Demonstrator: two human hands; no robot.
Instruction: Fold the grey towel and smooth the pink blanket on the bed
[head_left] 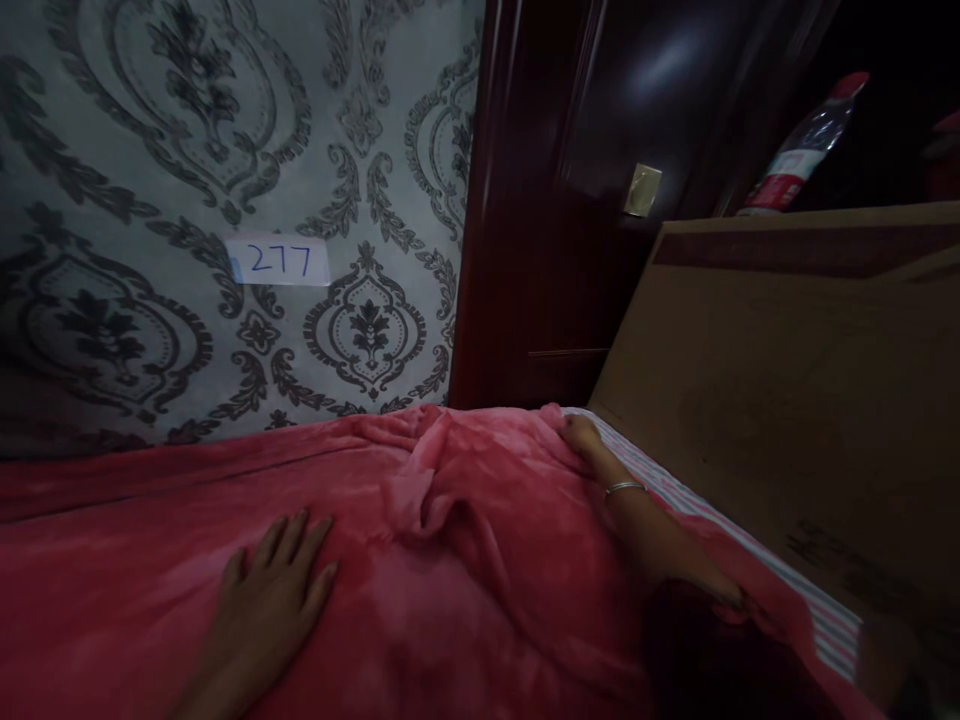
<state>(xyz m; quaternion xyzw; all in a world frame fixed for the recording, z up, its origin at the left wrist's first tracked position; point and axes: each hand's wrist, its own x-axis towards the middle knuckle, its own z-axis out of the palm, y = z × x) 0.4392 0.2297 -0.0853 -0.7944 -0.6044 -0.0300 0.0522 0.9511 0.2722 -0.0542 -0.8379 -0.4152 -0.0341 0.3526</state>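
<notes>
A red and pink plush blanket (480, 590) covers the bed, with a bunched fold rising near its middle. My left hand (270, 590) lies flat on it with the fingers spread. At the blanket's far right corner is my right hand (581, 435), a bracelet on its wrist. Its fingers look closed on the blanket's edge, though the fingertips are partly hidden. Beside that hand a striped sheet (637, 455) shows from under the blanket.
A large cardboard box (772, 350) stands along the right side, with a red-capped plastic bottle (802, 155) above its top edge. Behind the bed are a patterned wall (367, 200), bearing a paper label (277, 260) marked 277, and a dark wooden door (555, 200).
</notes>
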